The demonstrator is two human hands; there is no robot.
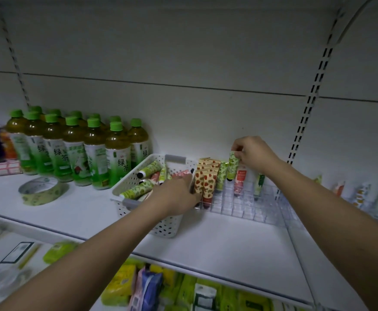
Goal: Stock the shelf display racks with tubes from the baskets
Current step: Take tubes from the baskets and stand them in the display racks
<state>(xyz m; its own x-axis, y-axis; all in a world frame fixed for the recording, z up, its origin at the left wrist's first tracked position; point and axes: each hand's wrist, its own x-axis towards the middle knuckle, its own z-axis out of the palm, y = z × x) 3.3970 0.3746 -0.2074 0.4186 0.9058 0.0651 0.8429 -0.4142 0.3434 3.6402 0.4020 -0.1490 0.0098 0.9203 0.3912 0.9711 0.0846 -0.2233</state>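
Off to the left of everything there's a row of green tea bottles (75, 149) and a tape roll (43, 190) on the shelf (217, 241), nothing to do with this job. The left hand (176, 196) is down in the white basket (136, 198), and whether that grip has a tube yet I can't tell since the fingers are hidden among the loose tubes (138, 189). Right of it, the right hand (254, 153) pinches a green tube (233, 168) by its top, upright over the clear display rack (248, 205), beside the strawberry tubes (207, 180) already standing there; looks like mid-placing, so next it needs lowering straight into an open slot.
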